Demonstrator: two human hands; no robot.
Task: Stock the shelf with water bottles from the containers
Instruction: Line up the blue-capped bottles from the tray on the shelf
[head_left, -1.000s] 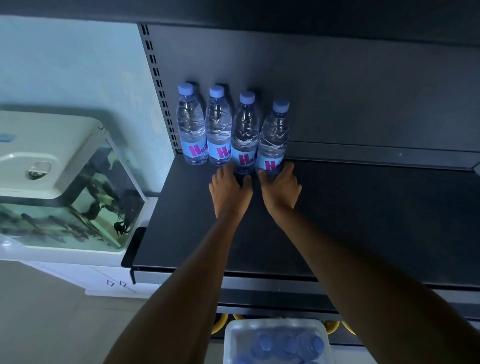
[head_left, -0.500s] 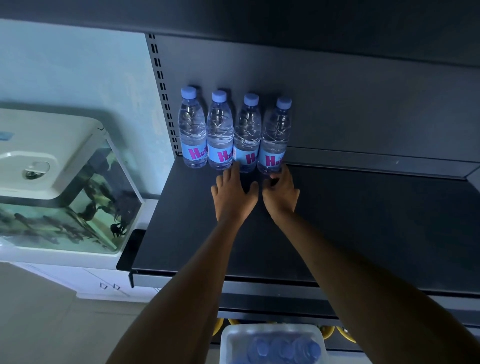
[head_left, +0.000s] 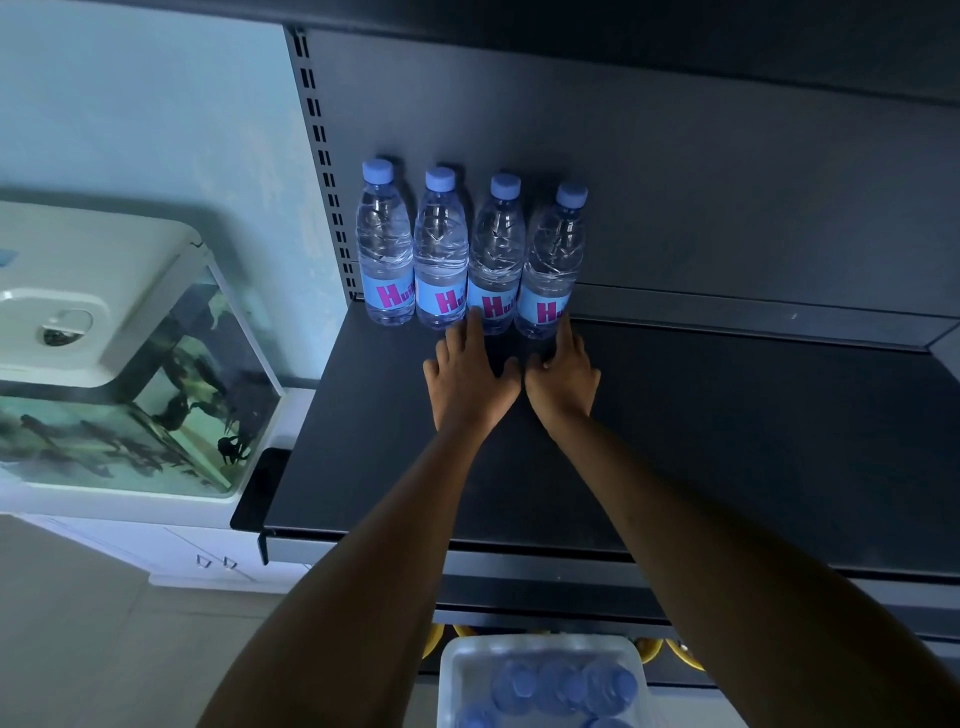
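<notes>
Water bottles stand four in a row at the far left of the dark shelf (head_left: 727, 441), upright, backs against the grey rear panel (head_left: 675, 182) and sides touching. From left to right they are the first bottle (head_left: 385, 249), second bottle (head_left: 440, 254), third bottle (head_left: 496, 260) and fourth bottle (head_left: 551, 265). Each is clear, with a light blue cap and a pale blue label printed in magenta. I can read a large "H" followed by a small "u" on the first three. On the fourth only the "H" shows, and the rest of the word wraps out of sight.

Both bare arms reach in from the near side. The left grip (head_left: 470, 382) lies flat and low over the shelf with its fingers stretched out, holding nothing. Its longest fingertip touches the foot of the third bottle, where that one meets the second. The right grip (head_left: 563, 374) sits just beside it, thumbs nearly meeting. One straight finger rests against the base of the fourth bottle on its right side, and nothing is clasped in it either.

Below the near edge of the shelf stands a white container (head_left: 452, 670), and inside it are the blue caps of more bottles (head_left: 566, 686). Left of the shelf, a slotted upright (head_left: 322, 156) runs up the frame. Beyond it a fish tank (head_left: 130, 364) with a white lid sits on a white cabinet (head_left: 156, 545).
</notes>
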